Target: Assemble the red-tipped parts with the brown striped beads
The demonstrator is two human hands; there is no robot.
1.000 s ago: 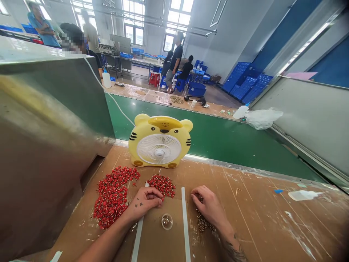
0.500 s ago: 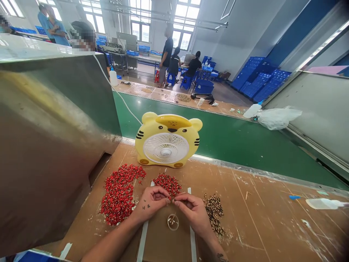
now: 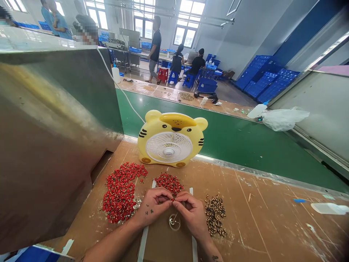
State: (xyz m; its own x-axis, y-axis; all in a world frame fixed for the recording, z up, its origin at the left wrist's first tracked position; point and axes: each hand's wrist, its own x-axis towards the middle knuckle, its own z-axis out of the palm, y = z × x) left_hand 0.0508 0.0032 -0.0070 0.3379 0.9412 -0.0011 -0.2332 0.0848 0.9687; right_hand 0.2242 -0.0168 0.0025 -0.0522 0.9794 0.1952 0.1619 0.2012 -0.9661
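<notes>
My left hand (image 3: 156,205) is closed in a pinch on a small red piece (image 3: 173,199). Fingertip to fingertip with it, my right hand (image 3: 191,209) is pinched too; whatever tiny part it grips is hidden. Just below the hands sits a small clear cup (image 3: 174,222), with a thin pale stick (image 3: 175,216) slanting up from it. Behind the fingers lies a smaller heap of red pieces (image 3: 168,182). A larger heap of red pieces (image 3: 120,194) spreads left of my left hand. Small gold-and-black beads (image 3: 215,215) are piled right of my right hand.
A yellow animal-faced fan (image 3: 171,140) stands behind the heaps. Two white tape strips (image 3: 195,247) run along the cardboard-covered table (image 3: 259,225). A metal cabinet (image 3: 60,138) walls off the left. Beyond the green belt (image 3: 231,134), people stand and sit. A plastic bottle (image 3: 327,208) lies right.
My right hand has left the bead pile and come left to meet my left hand's fingertips over the cup. The view has swung slightly, and the stick in the cup now shows.
</notes>
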